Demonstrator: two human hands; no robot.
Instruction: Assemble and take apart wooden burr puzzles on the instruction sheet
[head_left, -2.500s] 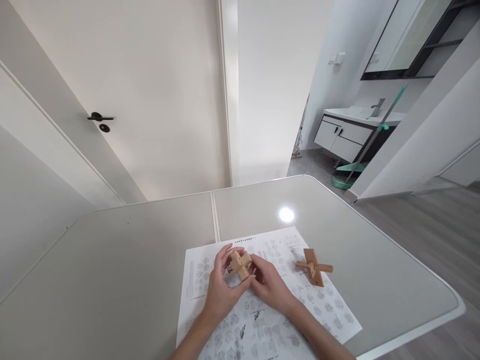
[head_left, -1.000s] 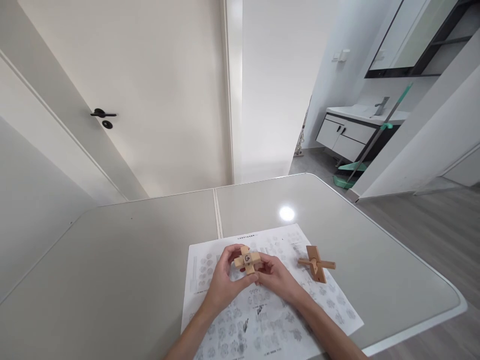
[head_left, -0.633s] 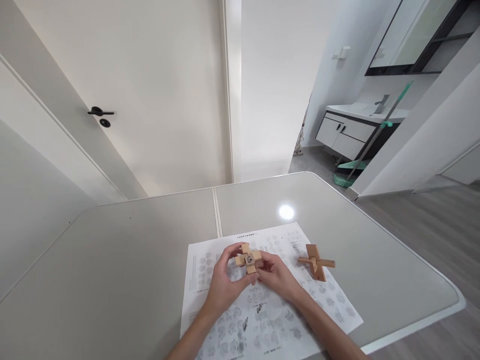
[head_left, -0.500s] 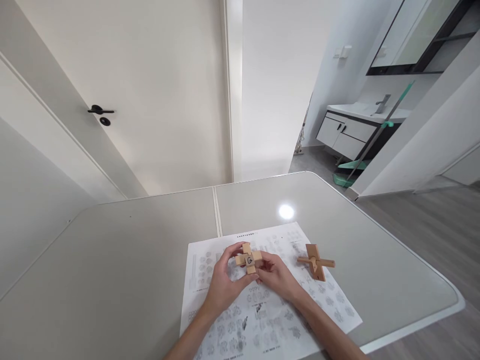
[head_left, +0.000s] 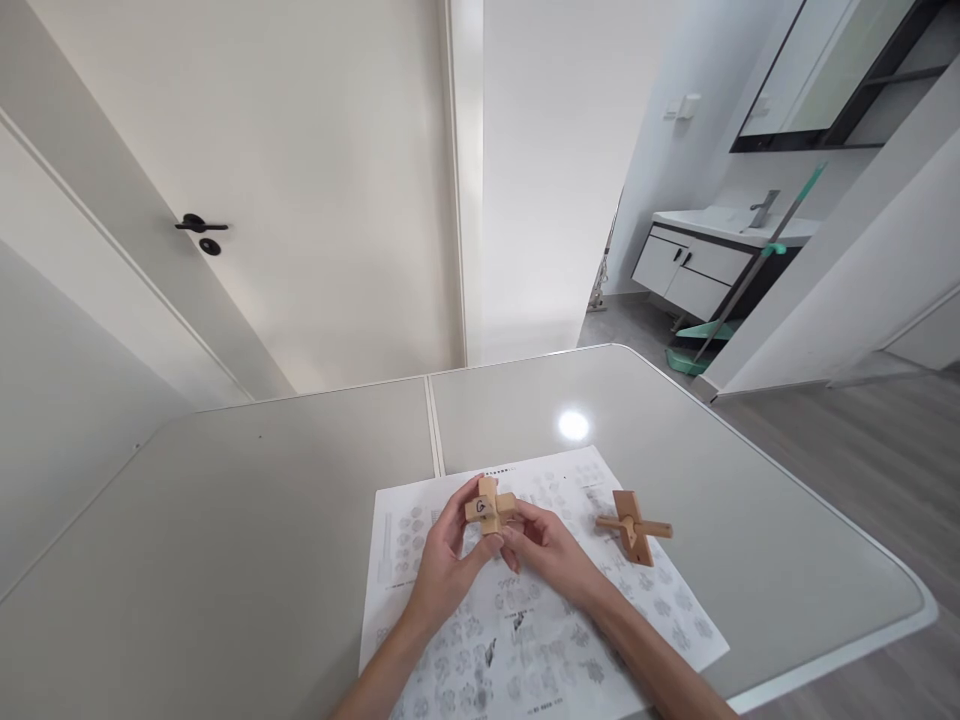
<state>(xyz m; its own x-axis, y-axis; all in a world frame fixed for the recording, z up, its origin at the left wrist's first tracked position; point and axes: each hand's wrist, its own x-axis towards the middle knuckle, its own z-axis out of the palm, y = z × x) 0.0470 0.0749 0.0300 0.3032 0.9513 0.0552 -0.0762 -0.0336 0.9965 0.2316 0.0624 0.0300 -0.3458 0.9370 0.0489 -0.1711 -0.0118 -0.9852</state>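
Both hands hold a light wooden burr puzzle (head_left: 489, 508) of crossed blocks, with a dark letter-like mark on one block end. My left hand (head_left: 448, 550) grips it from the left, thumb along its lower edge and fingers behind. From the right, my right hand (head_left: 546, 545) closes its fingers and thumb on the puzzle's side; some fingertips are hidden. Under the hands lies a printed sheet (head_left: 420, 625) with rows of small grey figures. To the right, a darker wooden piece (head_left: 634, 527), a flat slat crossed by a rod, rests at the sheet's edge.
The grey table (head_left: 225, 540) has a seam across it and a rounded right corner. Beyond stand a white door (head_left: 337, 180) with a black handle (head_left: 201, 223) and, further right, a washbasin cabinet (head_left: 694, 262) with a green-handled broom (head_left: 772, 247) and dustpan.
The burr puzzle has been turned in the hands, so its marked end now faces further left. It has also shifted slightly left and up. The slat-and-rod piece stays in place.
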